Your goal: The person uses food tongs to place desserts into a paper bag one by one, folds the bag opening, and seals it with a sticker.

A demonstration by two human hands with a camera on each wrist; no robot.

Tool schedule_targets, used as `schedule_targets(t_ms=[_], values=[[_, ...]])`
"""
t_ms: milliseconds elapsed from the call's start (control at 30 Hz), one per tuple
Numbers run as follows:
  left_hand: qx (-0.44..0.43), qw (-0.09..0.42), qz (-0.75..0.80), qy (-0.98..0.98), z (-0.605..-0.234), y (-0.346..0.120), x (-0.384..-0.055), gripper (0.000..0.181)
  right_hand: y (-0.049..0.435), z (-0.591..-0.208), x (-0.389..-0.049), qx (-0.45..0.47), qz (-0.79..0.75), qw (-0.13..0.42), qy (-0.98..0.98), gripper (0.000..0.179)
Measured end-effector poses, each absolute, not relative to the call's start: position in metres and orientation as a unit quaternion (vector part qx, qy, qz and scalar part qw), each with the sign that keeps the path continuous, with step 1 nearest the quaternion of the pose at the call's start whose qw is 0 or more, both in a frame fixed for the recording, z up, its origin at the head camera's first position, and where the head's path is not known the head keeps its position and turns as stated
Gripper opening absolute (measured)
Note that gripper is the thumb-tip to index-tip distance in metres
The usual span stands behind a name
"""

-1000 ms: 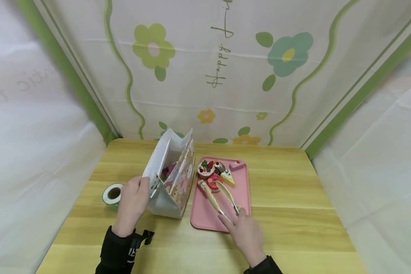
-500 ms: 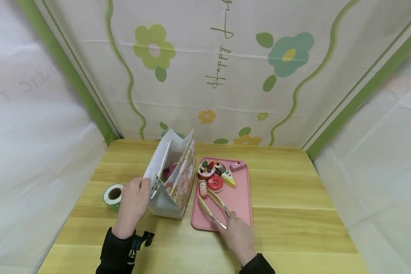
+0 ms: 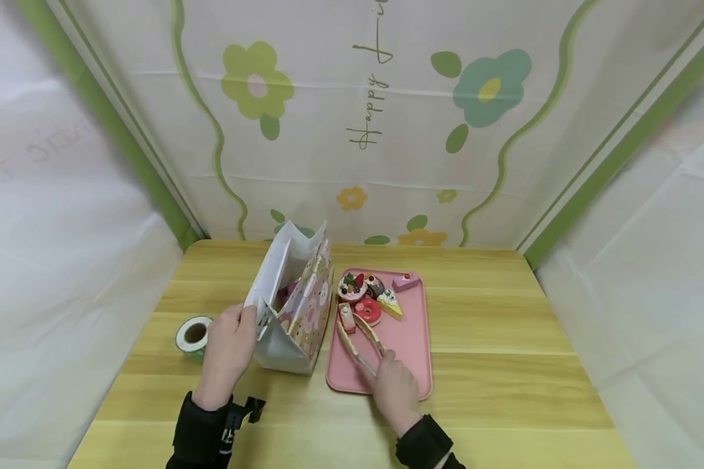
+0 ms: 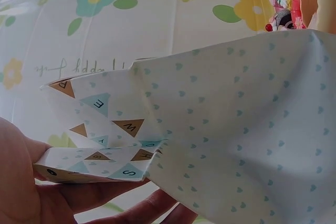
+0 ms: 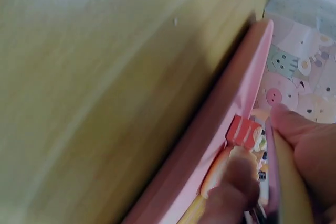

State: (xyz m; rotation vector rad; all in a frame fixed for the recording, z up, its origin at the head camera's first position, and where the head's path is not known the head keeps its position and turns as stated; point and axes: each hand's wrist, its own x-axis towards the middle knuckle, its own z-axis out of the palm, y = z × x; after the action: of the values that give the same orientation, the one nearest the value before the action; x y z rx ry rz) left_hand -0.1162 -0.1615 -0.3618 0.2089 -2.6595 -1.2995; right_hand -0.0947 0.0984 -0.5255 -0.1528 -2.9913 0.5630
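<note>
My left hand [image 3: 231, 342] pinches the near left rim of a white paper bag [image 3: 284, 345], which stands with its mouth spread and something purple inside. In the left wrist view, the thumb and fingers grip the folded edge of that bag [image 4: 236, 119]. My right hand [image 3: 396, 391] holds food tongs [image 3: 352, 348] with pale tips. Those tips straddle a small red-and-white cake slice [image 3: 346, 318] on the pink tray [image 3: 407, 352]. Beside the slice lie a red toy donut [image 3: 367, 311], a fruit-topped tart [image 3: 352, 288] and a yellow cake wedge [image 3: 390, 303].
A roll of tape or labels [image 3: 193, 335] stands left of the bag, behind my left wrist. A purple cake slice [image 3: 406, 281] and a dark round cake [image 3: 375, 285] lie at the tray's back. Fabric walls surround the wooden table [image 3: 493, 365].
My right hand has moved left, drawing the tongs back off the slice and then forward again, so their tips flank it. My left hand stays on the bag.
</note>
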Motion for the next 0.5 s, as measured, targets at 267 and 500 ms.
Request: schedule_targets(t_ms=[267,500], values=[[0.069,0.090,-0.439,-0.891,-0.3630,-0.1610,-0.1170,0.040,0.0894,-0.5339,-0.0911,-0.058,0.187,0.054,-0.979,0.054],[0.072,0.093,-0.437,-0.892,-0.3633,-0.1608,-0.1164,0.040,0.0877,-0.5358,-0.0917,-0.063,0.164,0.045,-0.984,0.056]])
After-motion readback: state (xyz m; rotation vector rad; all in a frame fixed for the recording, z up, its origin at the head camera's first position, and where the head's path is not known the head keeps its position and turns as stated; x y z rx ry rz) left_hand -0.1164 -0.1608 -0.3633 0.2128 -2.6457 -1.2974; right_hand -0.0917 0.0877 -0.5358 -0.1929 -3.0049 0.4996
